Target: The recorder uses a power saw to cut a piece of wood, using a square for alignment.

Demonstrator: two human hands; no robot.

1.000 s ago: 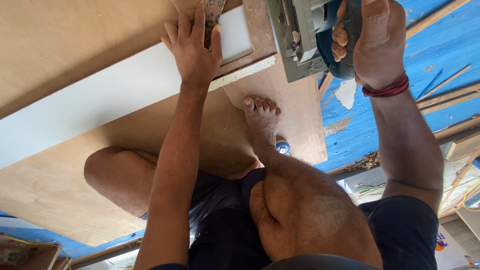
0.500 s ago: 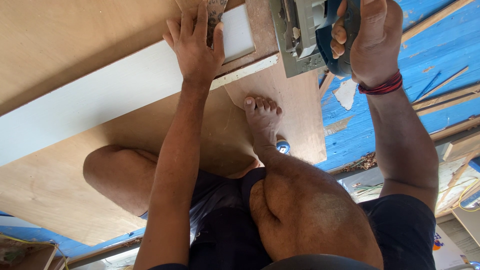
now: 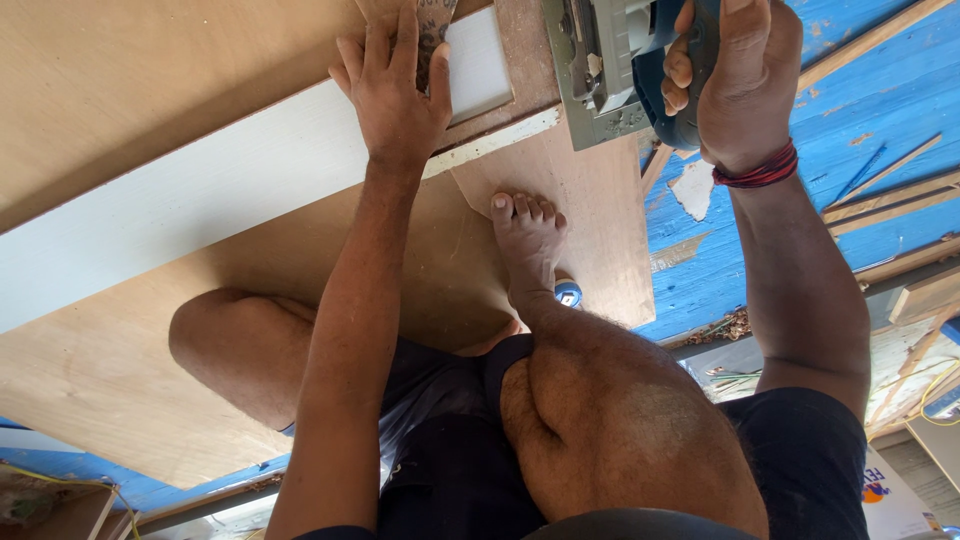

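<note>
Our left hand (image 3: pixel 398 90) lies flat on the white board (image 3: pixel 200 215), fingers spread wide and pressing down, not gripping anything. It sits in the same spot as a moment ago, so the board is being kept from sliding.

Our right hand (image 3: pixel 735 85) is closed tight around the blue handle of the saw (image 3: pixel 620 65). The saw sits just to the right of the white board's end, with its grey metal plate resting on the brown wood sheet (image 3: pixel 590 230). Since a second ago the saw has hardly moved, maybe a tiny bit. We think the cutting is going slowly, or just starting.

Our bare foot (image 3: pixel 527 235) stands on the brown sheet, below the white board, helping hold it down.
</note>
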